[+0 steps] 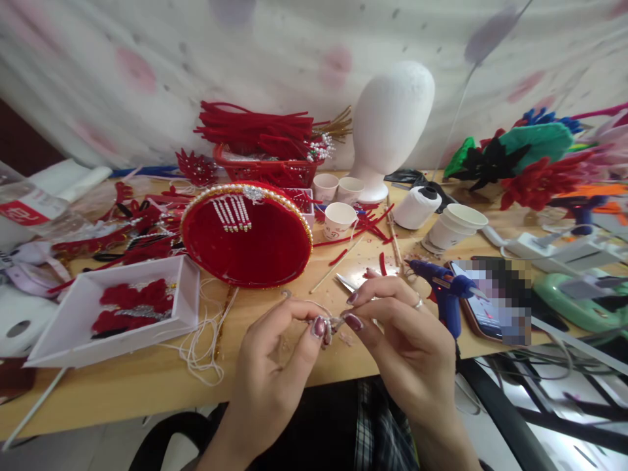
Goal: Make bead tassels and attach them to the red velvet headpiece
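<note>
My left hand (pixel 277 369) is closed, thumb and forefinger pinching a small silvery beaded piece (pixel 328 335). From the other side, my right hand (pixel 409 347) pinches the same piece between thumb and fingers; a ring is on one finger. Much of the piece is hidden by the fingertips. Scissors (pixel 345 282) lie partly behind my right hand. Beyond my hands, a round red velvet headpiece (pixel 245 252) stands tilted, edged with pearls and gold trim, with short bead strands hanging at its top. Loose white thread (pixel 203 347) lies to the left of my left hand.
At left is a white box (pixel 186 291) with red velvet pieces. A blue glue gun (pixel 446 288) and a phone (pixel 483 307) lie right. Behind stand paper cups (pixel 339 222), a thread cone (pixel 417 208), a foam head (pixel 392 118) and a red basket (pixel 269 171) of red stems.
</note>
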A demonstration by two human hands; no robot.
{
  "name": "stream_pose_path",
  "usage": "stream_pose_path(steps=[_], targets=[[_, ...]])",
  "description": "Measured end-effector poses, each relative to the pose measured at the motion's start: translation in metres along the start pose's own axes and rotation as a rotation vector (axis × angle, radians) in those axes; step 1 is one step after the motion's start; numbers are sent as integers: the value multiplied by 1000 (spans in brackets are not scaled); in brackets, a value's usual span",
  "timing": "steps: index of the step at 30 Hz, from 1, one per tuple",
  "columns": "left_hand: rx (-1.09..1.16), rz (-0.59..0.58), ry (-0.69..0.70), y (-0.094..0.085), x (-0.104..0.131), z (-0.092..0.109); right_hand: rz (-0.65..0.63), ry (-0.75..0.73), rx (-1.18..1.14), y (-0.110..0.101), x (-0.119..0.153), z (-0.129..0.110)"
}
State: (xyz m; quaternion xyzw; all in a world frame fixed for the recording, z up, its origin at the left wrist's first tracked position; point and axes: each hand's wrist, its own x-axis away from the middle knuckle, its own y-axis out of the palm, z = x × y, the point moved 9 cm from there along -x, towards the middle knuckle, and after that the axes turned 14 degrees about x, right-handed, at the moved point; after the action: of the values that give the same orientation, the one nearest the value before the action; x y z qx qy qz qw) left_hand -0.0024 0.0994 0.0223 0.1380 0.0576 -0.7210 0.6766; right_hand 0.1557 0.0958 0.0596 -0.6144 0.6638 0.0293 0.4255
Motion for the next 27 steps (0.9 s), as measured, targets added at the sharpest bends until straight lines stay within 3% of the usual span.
stream_pose_path(steps=[5, 8, 11, 14, 16, 18, 21, 25, 27], targets=[[139, -91, -114, 7, -2, -3, 30, -184, 201, -6, -5, -18], [53, -99, -57, 7, -3, 3, 40, -203, 249, -7, -5, -22], [-227, -116, 247, 10, -1, 25, 22, -162, 206, -7, -4, -19], [-466, -216, 610, 22, 10, 43, 10, -118, 141, -7, -3, -15], [-559, -262, 750, 26, 16, 47, -1, -93, 117, -6, -3, -13], [-588, -276, 795, 26, 17, 49, -14, -86, 114, -5, -3, -12], [-454, -280, 616, 21, 7, 46, -11, -126, 163, -4, -3, -15], [-90, -306, 5, 14, -10, 11, 32, -209, 275, -5, -3, -21], [113, -312, -208, 14, -9, -3, 42, -212, 287, -6, -4, -20]])
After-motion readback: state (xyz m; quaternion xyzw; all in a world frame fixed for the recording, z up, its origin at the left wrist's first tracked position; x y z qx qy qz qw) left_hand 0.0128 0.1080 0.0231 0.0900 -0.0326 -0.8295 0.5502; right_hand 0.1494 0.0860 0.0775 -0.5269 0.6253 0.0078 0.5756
